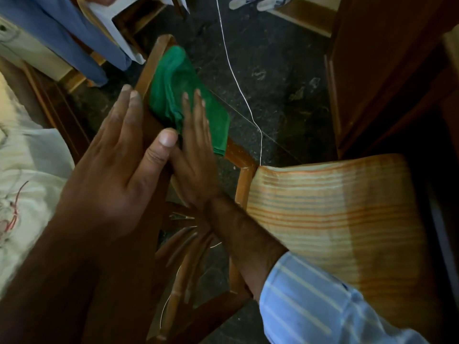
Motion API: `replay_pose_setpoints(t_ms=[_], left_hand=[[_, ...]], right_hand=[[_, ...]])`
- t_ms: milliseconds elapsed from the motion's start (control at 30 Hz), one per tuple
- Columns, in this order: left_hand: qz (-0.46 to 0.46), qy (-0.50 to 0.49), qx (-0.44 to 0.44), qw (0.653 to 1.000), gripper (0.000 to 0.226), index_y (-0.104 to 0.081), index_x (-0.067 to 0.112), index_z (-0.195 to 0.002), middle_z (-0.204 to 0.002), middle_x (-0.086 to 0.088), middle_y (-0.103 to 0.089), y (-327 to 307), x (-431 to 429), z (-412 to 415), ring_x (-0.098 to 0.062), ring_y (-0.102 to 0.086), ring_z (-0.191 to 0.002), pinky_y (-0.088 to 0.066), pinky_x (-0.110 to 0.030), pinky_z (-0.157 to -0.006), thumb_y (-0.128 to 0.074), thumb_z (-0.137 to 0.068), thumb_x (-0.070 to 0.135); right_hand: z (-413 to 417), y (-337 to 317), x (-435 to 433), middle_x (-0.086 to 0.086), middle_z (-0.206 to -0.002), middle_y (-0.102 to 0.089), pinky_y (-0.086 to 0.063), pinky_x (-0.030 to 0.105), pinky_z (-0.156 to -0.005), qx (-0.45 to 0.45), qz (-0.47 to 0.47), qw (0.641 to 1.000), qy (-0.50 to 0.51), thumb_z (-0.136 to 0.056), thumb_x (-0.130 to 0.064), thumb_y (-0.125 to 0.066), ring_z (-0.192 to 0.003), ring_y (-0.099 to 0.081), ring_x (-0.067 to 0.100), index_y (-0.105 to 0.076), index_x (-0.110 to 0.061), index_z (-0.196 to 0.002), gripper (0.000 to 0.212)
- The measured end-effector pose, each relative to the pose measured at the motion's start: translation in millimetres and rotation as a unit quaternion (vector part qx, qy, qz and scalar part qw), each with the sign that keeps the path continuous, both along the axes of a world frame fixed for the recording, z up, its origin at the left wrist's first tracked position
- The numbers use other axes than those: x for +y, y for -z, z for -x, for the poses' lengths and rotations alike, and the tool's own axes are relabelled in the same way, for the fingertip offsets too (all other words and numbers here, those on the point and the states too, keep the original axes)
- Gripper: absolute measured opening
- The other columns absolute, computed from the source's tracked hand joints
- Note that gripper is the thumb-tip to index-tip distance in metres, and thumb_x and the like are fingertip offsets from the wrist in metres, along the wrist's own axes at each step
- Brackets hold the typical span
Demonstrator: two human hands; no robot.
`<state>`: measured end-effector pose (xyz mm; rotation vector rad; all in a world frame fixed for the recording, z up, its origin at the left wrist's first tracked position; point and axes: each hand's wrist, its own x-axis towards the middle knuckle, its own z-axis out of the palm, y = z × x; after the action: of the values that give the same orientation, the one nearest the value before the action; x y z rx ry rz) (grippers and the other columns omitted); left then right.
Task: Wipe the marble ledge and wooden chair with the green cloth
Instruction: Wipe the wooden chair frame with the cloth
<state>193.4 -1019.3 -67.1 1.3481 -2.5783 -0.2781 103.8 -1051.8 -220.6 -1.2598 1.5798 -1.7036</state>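
Observation:
The green cloth (178, 88) lies bunched over the top rail of the wooden chair (242, 160), whose back frame runs diagonally through the middle of the view. My right hand (196, 155) rests flat on the cloth's near end with fingers straight, pressing it against the wood. My left hand (111, 167) lies flat against the chair's left upright, fingers extended, thumb touching the right hand. The chair's seat carries a striped orange cushion (335, 214). No marble ledge is visible.
A thin white cord (238, 80) hangs down to the chair's corner over the dark speckled floor (285, 83). Blue fabric (74, 38) hangs at top left, pale cloth (22, 170) lies at left, and a dark wooden cabinet (387, 70) stands at right.

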Motion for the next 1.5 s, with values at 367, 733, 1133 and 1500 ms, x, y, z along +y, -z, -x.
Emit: replay_pose_setpoints(t_ms=[367,733,1133,1500], left_hand=[[-0.039,-0.037,-0.020,0.998,0.081,0.001,0.035,-0.161,-0.170,0.015,0.002,-1.1,-2.4,0.0,0.006,0.002,-0.149,-0.008,-0.024,-0.118,-0.017,-0.095,0.079],[0.080,-0.182,0.125,0.972,0.040,-0.064,0.019,-0.091,-0.079,-0.003,-0.067,-14.3,-7.3,41.3,-0.021,-0.061,-0.066,-0.040,-0.016,-0.051,-0.050,-0.099,0.056],[-0.270,-0.206,0.458,0.822,0.015,-0.078,0.024,-0.093,-0.094,0.008,-0.080,-38.2,34.5,55.1,-0.007,-0.077,-0.086,-0.058,-0.016,-0.063,-0.067,-0.093,0.035],[-0.532,-0.217,0.454,0.681,0.015,-0.074,0.021,-0.106,-0.100,0.002,-0.081,-57.9,81.4,83.5,-0.017,-0.077,-0.094,-0.063,-0.036,-0.068,-0.069,-0.093,0.028]], right_hand=[[9.2,3.9,14.7,0.015,-0.179,-0.008,0.001,0.042,-0.136,-0.007,-0.174,0.984,-0.042,-0.093,-0.082,-0.003,-0.167,0.001,0.025,-0.035,-0.013,-0.164,0.104],[14.7,-39.4,45.1,0.016,-0.179,-0.002,-0.015,0.059,-0.133,0.130,0.030,0.984,-0.117,-0.107,-0.029,-0.053,-0.168,0.001,0.031,-0.027,-0.009,-0.165,0.067],[114.5,-67.3,107.4,0.002,-0.136,-0.075,-0.049,0.045,-0.116,-0.523,-0.237,0.810,-0.117,-0.094,-0.028,-0.076,-0.128,-0.069,0.020,-0.071,-0.025,-0.132,0.038],[207.0,-183.0,231.8,0.009,-0.110,-0.082,-0.064,0.027,-0.073,-0.416,-0.311,0.854,0.033,-0.096,-0.021,-0.076,-0.097,-0.078,0.017,-0.078,-0.014,-0.109,0.015]])
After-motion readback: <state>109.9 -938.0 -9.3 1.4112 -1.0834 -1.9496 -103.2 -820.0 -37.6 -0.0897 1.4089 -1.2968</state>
